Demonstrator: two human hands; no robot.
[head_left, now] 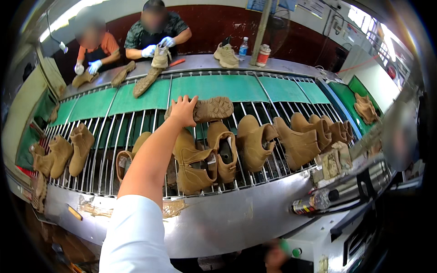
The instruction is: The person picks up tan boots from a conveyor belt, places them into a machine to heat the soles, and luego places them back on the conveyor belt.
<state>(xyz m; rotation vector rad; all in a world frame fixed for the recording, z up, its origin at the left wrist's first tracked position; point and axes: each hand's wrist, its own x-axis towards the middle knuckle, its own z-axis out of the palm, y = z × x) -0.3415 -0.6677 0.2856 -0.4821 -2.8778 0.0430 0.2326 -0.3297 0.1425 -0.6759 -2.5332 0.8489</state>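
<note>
I position the left hand (183, 111), fingers spread, across a brown lug-soled shoe (215, 109) over the silver metal-bar rack (104, 157). I cannot tell its grip, nor the blurred right hand's (275, 257) state.

Right of the fingers (186, 99), a sole (213, 109) is coloured brown; nearer than them, boots (251, 140) are tan. Beyond them, a strip (218, 88) is coloured green, one shirt (133, 36) patterned in camouflage, another coloured orange.

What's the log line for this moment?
left hand: on sole, tread showing, grip unclear | right hand: blurred, lower edge, grip unclear | boots: several on rack
</note>
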